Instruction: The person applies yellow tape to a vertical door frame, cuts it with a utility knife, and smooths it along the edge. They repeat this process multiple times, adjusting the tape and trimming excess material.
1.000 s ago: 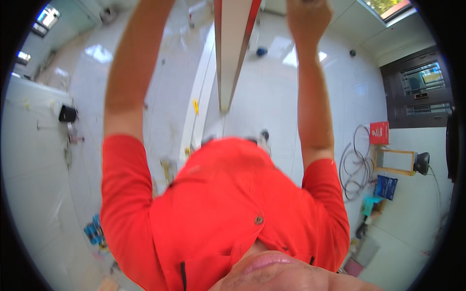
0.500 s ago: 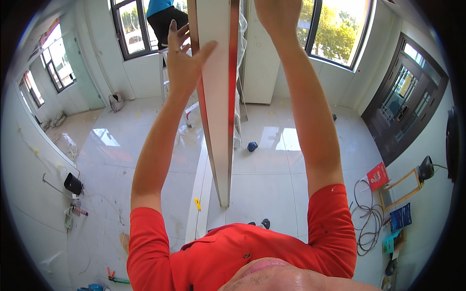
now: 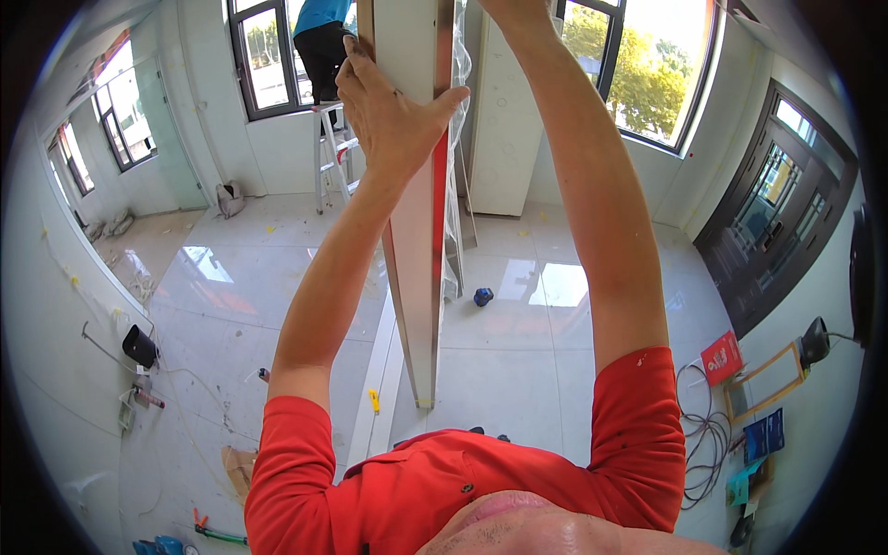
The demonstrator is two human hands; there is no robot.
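a dark button (image 3: 467,487) dots the red short-sleeved shirt (image 3: 402,486).

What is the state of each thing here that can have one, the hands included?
Left hand: open, spread across the white panel
Right hand: cut off by upper edge, grip hidden
White panel: upright
Stepladder: standing, a person on it
Dark door: looks shut
Yellow tool: lying on a white strip
Hose or cable: loosely coiled
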